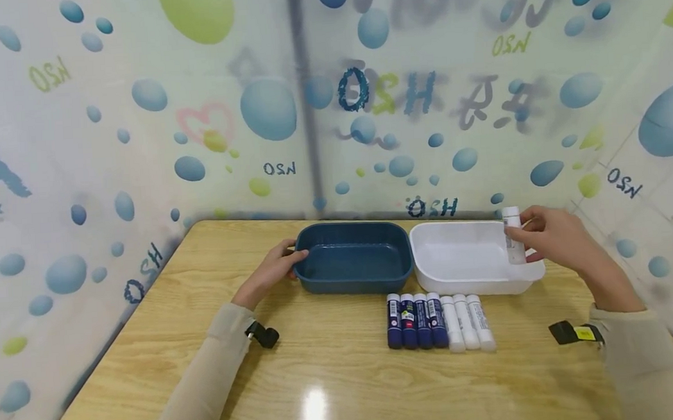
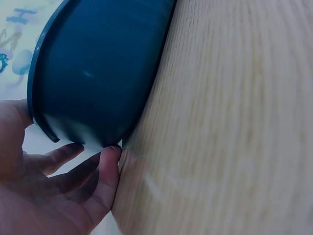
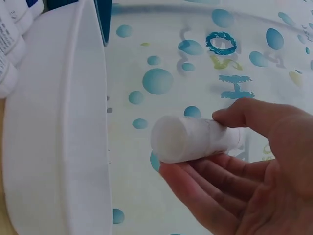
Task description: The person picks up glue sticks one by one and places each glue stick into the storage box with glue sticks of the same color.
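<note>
My right hand [image 1: 558, 235] pinches a white glue stick [image 1: 513, 236] between thumb and fingers, holding it upright above the right end of a white bin [image 1: 474, 286]. In the right wrist view, the end of that glue stick [image 3: 171, 139] faces the camera. On the other side, my left hand [image 1: 273, 265] grips the left end of a dark blue bin [image 1: 352, 285], its thumb over the rim. The left wrist view shows fingertips [image 2: 110, 156] against the outer wall. In front of the bins lies a row of several dark blue glue sticks [image 1: 415, 321] and three white ones [image 1: 465, 322].
Both bins stand side by side near the back edge of a wooden table [image 1: 323, 365]. Behind it hangs a pale sheet [image 1: 454, 55] printed with blue and green drops, which also runs along both sides.
</note>
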A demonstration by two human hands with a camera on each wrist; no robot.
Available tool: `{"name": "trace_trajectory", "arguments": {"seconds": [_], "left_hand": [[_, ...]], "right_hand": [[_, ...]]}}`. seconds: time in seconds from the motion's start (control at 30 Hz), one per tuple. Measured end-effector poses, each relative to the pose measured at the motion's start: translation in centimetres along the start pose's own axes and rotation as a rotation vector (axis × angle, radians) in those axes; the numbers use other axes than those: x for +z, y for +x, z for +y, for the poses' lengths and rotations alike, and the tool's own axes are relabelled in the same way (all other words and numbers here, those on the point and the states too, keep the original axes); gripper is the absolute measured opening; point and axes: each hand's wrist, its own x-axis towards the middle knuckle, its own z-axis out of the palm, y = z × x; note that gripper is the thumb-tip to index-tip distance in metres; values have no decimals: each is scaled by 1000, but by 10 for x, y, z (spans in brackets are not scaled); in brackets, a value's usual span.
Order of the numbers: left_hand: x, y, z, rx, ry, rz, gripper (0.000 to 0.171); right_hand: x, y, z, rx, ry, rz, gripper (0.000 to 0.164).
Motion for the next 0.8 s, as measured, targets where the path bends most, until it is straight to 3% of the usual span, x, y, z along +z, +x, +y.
{"name": "trace_trajectory", "arguments": {"seconds": [0.27, 0.53, 0.8], "left_hand": [[0, -1, -1, 2, -6, 1, 62], [0, -1, -1, 1, -3, 4, 62], [0, 0, 0, -3, 1, 12, 61]], "right_hand": [[-27, 29, 0, 120, 53, -186, 52], [-37, 55, 3, 134, 24, -316, 58], [-38, 81, -1, 167, 68, -462, 69]]}}
